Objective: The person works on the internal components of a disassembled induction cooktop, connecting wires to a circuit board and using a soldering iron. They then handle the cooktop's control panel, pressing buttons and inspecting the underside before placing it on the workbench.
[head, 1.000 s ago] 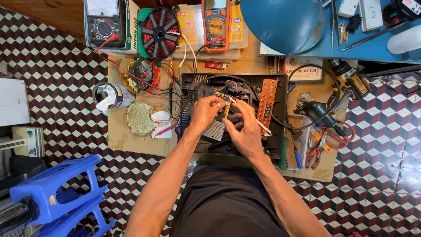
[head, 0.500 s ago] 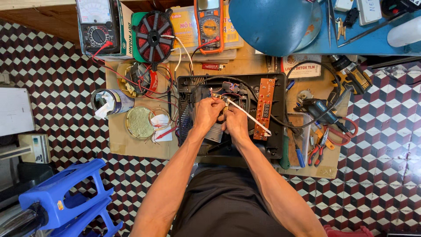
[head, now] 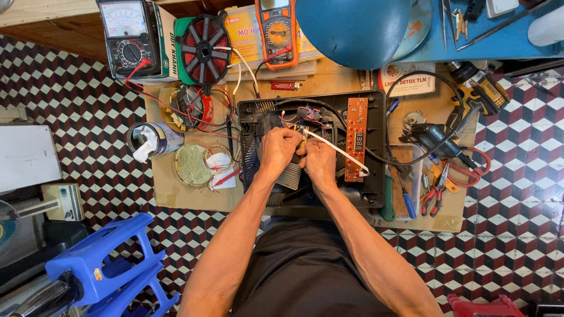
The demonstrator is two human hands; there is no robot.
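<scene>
- Head view: both hands met inside the black case (head: 376, 194), left of its orange board (head: 356, 138).
- Left hand (head: 278, 149) and right hand (head: 319, 161) pinched a small part (head: 304, 142) between them; white cable (head: 335, 150) ran rightward.

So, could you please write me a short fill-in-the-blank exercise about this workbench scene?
1. Both hands, left hand and right hand, work inside an open ____ casing.
2. The circuit board beside the right hand is ____ in colour.
3. The stools at lower left are ____.
4. The lamp shade above the casing is ____.

Missing words: black; orange; blue; blue
</scene>
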